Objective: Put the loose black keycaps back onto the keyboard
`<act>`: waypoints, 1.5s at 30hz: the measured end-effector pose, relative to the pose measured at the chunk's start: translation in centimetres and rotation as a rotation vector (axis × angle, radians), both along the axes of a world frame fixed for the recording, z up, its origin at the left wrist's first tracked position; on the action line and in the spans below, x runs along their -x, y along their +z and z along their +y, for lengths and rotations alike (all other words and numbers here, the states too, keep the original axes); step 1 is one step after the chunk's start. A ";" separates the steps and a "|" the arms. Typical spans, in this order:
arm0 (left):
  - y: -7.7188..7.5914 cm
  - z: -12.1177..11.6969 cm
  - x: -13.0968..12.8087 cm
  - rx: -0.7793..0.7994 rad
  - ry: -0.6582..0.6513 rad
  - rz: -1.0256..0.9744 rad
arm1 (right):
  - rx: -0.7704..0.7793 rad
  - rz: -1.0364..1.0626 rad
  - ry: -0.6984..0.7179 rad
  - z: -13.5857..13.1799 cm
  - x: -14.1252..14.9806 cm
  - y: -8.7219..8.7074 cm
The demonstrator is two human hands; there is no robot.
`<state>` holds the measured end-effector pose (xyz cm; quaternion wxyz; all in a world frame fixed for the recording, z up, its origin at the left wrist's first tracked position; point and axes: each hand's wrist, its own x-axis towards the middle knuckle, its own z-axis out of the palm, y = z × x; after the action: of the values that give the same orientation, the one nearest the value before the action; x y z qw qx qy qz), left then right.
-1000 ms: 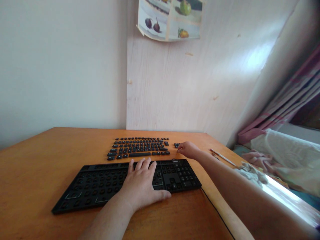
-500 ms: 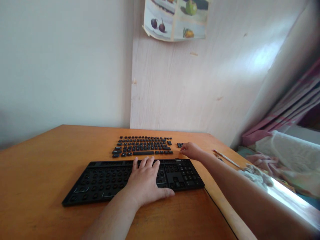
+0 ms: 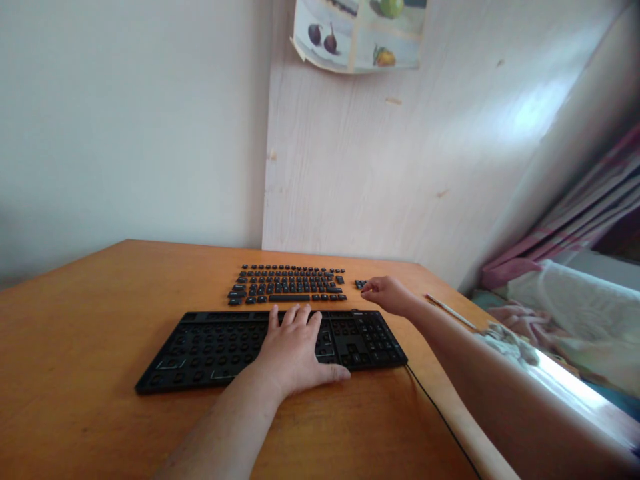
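Note:
A black keyboard (image 3: 210,347) lies on the wooden table, most of its left and middle part stripped of keycaps, with keys present on the right-hand number block. My left hand (image 3: 295,343) rests flat across its middle, fingers spread. Behind the keyboard, loose black keycaps (image 3: 290,288) are laid out in rows, the long space bar (image 3: 290,298) among them. My right hand (image 3: 383,293) is beyond the keyboard's right end, beside a small group of keycaps (image 3: 359,284). Its fingers are pressed together, and whatever may be between them is too small to make out.
A black cable (image 3: 440,417) runs from the keyboard's right side toward the front edge. Right of my right forearm are a thin brush-like stick (image 3: 453,312) and a crumpled cloth (image 3: 507,343). A wall with a fruit picture (image 3: 357,40) stands behind the table (image 3: 90,320).
The view has shifted slightly, so everything sits a little higher in the picture. My left hand stays on the keyboard; my right hand remains near the small keycap group, fingers still together.

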<state>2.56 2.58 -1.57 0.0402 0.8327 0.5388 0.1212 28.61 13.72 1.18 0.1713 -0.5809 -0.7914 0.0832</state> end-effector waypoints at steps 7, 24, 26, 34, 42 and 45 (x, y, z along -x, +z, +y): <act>0.4 0.0 0.1 0.013 -0.017 -0.014 | 0.054 0.118 0.175 -6.8 3.1 2.0; 0.7 0.0 0.4 0.072 -0.041 -0.028 | 0.100 0.018 0.308 -12.6 5.5 1.2; 0.7 0.1 0.4 0.071 -0.039 -0.036 | 0.097 -0.002 0.312 -12.7 5.5 1.2; 0.2 0.4 0.4 0.037 -0.056 -0.062 | 0.080 -0.039 0.290 -13.1 5.5 1.1; 0.3 0.3 0.4 0.055 -0.046 -0.055 | 0.092 -0.050 0.276 -13.4 5.9 1.1; 0.2 0.4 0.4 0.050 -0.049 -0.065 | 0.085 -0.063 0.286 -13.4 5.9 1.1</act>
<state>2.19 2.95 -1.32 0.0814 0.8400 0.5195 0.1338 22.73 0.31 2.31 0.1079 -0.4715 -0.8668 0.1217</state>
